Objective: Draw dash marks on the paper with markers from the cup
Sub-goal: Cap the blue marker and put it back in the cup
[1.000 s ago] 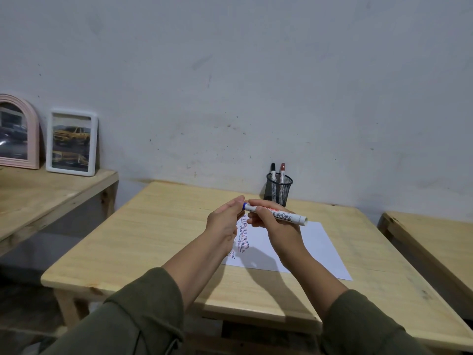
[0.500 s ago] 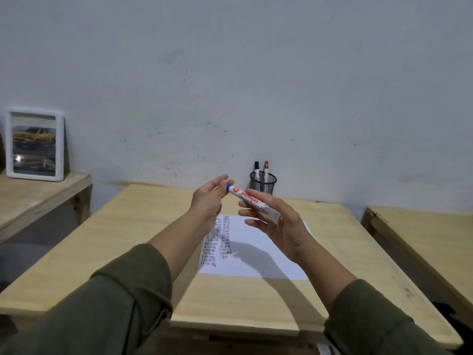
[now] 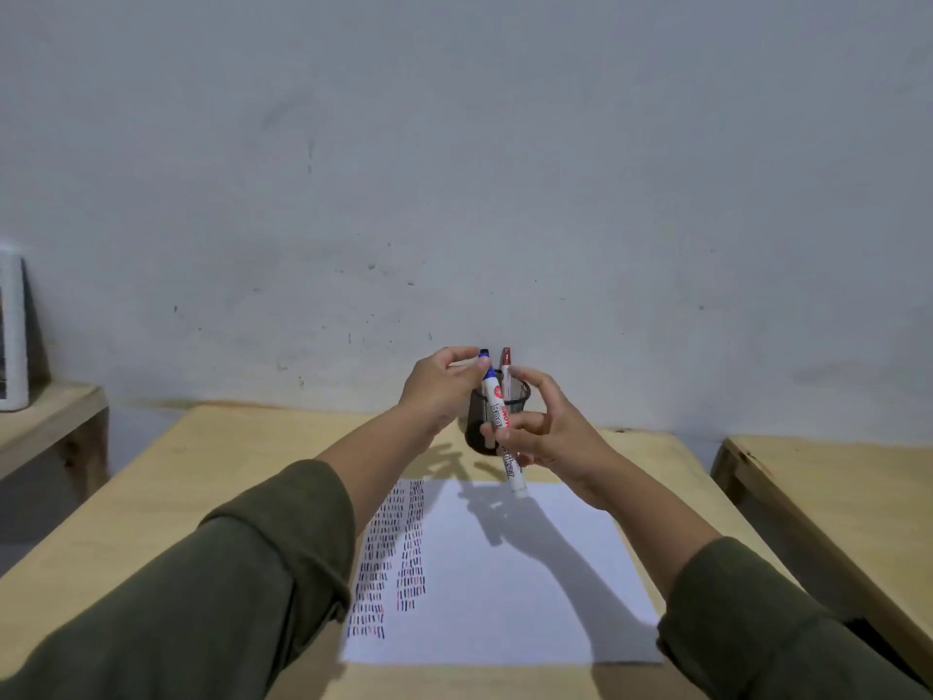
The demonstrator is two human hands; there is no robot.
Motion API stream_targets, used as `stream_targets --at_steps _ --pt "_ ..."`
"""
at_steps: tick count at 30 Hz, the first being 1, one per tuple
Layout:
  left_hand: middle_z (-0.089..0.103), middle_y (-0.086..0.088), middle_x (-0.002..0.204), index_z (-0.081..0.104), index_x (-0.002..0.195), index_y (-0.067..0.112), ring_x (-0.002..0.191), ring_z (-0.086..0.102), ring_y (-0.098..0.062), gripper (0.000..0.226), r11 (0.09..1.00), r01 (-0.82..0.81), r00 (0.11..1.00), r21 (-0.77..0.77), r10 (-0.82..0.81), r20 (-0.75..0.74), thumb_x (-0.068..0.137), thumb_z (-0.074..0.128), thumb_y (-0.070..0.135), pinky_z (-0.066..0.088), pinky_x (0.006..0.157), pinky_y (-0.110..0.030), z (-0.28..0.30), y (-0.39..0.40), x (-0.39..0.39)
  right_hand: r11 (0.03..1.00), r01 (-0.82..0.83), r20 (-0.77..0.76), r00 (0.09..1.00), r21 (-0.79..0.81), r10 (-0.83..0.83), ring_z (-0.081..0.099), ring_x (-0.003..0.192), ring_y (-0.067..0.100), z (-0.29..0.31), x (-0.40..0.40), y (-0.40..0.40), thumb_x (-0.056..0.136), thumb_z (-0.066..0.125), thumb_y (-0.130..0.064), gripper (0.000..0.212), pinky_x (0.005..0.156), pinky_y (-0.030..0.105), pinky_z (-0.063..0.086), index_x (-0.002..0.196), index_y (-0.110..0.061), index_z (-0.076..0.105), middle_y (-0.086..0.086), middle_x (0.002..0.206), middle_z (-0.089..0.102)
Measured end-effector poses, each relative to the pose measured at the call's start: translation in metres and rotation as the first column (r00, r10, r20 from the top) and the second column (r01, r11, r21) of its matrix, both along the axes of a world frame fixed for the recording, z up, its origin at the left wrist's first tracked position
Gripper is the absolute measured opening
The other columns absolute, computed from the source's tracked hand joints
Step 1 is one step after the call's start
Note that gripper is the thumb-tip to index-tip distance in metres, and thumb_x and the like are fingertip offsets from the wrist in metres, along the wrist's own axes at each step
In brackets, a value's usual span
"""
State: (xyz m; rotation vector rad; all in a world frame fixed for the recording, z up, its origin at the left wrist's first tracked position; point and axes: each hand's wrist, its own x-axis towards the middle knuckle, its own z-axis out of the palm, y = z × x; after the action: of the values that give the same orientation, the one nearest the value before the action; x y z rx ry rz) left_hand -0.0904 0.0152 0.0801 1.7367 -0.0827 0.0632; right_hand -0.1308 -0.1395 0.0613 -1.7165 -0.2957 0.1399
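Observation:
A white marker with a blue cap (image 3: 500, 421) stands nearly upright in the air in front of the black mesh cup (image 3: 520, 396). My right hand (image 3: 550, 437) grips its barrel at the middle. My left hand (image 3: 444, 391) pinches the blue cap at the top. A red-capped marker (image 3: 506, 366) stands in the cup behind. The white paper (image 3: 505, 573) lies on the wooden table (image 3: 227, 472), with columns of short dash marks (image 3: 394, 558) along its left side.
A white picture frame (image 3: 12, 325) stands on a wooden bench (image 3: 50, 411) at far left. Another wooden table (image 3: 833, 487) is at right. A grey wall rises behind the cup.
The marker turned from lying sideways to nearly upright and both hands moved forward toward the cup. The view shifted left-to-right and down, so the frames at left slid out of sight.

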Motion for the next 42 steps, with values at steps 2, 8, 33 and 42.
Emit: stream_targets --at_steps 2,8,33,42 --pt "0.066 -0.002 0.121 0.059 0.122 0.020 0.109 0.059 -0.016 0.035 0.991 -0.051 0.998 0.126 0.047 0.032 0.089 0.058 0.033 0.041 0.091 -0.024 -0.004 -0.004 0.015 0.998 0.054 0.054 0.997 -0.028 -0.052 0.066 0.076 0.014 0.004 0.022 -0.007 0.083 0.063 0.003 0.082 0.065 0.027 0.051 0.138 -0.044 0.024 0.008 0.090 0.071" --pt "0.052 -0.002 0.141 0.048 0.136 0.021 0.130 0.047 -0.023 0.051 0.895 -0.088 0.996 0.438 0.081 0.034 0.088 0.057 0.037 0.037 0.107 -0.035 -0.027 -0.012 0.055 0.959 0.273 0.204 0.946 -0.081 -0.252 0.067 0.092 0.027 0.024 0.081 -0.022 0.082 0.062 0.006 0.095 0.070 0.034 0.059 0.138 -0.056 0.017 0.020 0.102 0.064" --pt "0.059 -0.003 0.135 0.052 0.134 0.024 0.132 0.047 -0.021 0.053 0.911 -0.075 0.997 0.406 0.063 0.041 0.083 0.065 0.033 0.036 0.102 -0.026 -0.065 -0.017 0.093 0.764 0.385 0.439 0.886 -0.518 -0.149 0.058 0.067 0.018 -0.032 0.160 -0.009 0.071 0.072 -0.002 0.059 0.054 0.012 0.042 0.119 -0.022 0.044 0.003 0.075 0.060" --pt "0.060 -0.003 0.134 0.053 0.133 0.026 0.131 0.046 -0.021 0.053 0.920 -0.089 0.996 0.381 0.088 0.019 0.083 0.066 0.033 0.038 0.101 -0.027 -0.066 -0.017 0.094 0.682 0.459 0.542 0.833 -0.569 -0.108 0.046 0.078 0.014 -0.024 0.168 -0.006 0.083 0.066 -0.019 0.052 0.073 0.027 0.040 0.131 -0.029 0.049 0.001 0.094 0.040"
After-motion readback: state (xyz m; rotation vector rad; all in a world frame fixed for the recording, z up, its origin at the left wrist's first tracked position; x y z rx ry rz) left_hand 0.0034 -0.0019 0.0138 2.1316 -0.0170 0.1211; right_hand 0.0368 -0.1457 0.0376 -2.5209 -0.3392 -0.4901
